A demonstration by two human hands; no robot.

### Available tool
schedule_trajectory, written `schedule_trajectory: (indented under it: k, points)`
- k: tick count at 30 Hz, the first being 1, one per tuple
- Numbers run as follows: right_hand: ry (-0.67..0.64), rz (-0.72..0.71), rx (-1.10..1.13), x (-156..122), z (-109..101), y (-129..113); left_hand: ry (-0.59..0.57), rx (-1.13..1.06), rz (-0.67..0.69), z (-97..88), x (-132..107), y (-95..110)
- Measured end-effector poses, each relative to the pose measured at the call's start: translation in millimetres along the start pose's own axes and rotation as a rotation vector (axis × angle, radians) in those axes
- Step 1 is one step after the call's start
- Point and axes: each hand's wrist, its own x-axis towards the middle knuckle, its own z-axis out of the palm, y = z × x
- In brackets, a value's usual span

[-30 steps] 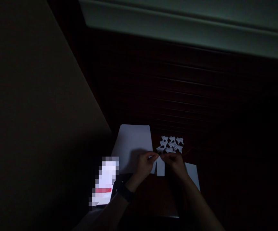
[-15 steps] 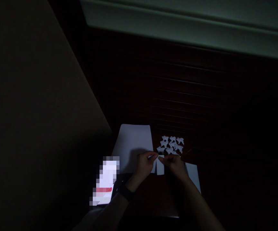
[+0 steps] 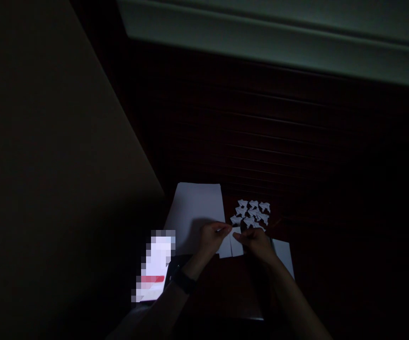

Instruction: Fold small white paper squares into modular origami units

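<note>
My left hand (image 3: 211, 240), with a dark band on its wrist, pinches the top of a small white paper piece (image 3: 225, 250). Just to the right, my right hand (image 3: 256, 242) grips another small white paper piece (image 3: 237, 248) between thumb and fingers. A narrow dark slit runs between the two pieces; whether they still join at the top is hard to make out. Beyond my fingers lie several small folded white paper shapes (image 3: 252, 213) in rough rows.
A stack of white paper sheets (image 3: 199, 203) lies on the dark table (image 3: 225, 293), left of the folded shapes. A lit phone screen (image 3: 157, 264) glows at left. Another white sheet (image 3: 283, 252) lies beside my right forearm. A pale wall (image 3: 48, 118) rises at left.
The paper between my hands has shifted: its left part now hangs lower and shows more, and the slit between the parts looks narrower at the bottom. Both hands stay almost in place.
</note>
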Motion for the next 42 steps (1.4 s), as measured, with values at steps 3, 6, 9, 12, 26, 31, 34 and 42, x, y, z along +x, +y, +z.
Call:
schedule_trajectory:
  k: [3, 6, 9, 12, 26, 31, 34, 42]
  points:
    - [0.011, -0.011, -0.030, 0, 0, 0, -0.020, -0.037, 0.004, -0.2, 1, -4]
    - [0.008, -0.033, -0.090, -1, -1, -3, -0.053, -0.056, 0.001, 0.0, 0, -6]
    - [0.001, -0.031, -0.127, -1, -2, -6, -0.041, -0.026, -0.009, 0.3, -2, -3]
    - [0.005, -0.015, -0.139, -1, -1, -6, 0.002, -0.010, 0.001, 0.6, -2, 1]
    - [-0.249, -0.133, -0.139, 4, 3, 16, -0.277, 0.050, 0.006, -1.8, 0, -3]
    - [-0.274, -0.146, -0.136, 6, 5, 12, -0.187, 0.198, 0.042, 0.1, -2, -5]
    - [-0.279, -0.152, -0.122, 6, 5, 14, -0.196, 0.270, 0.078, -1.6, -2, -4]
    - [-0.362, -0.144, -0.174, 7, 4, 22, -0.418, 0.362, 0.167, -9.2, -5, 6]
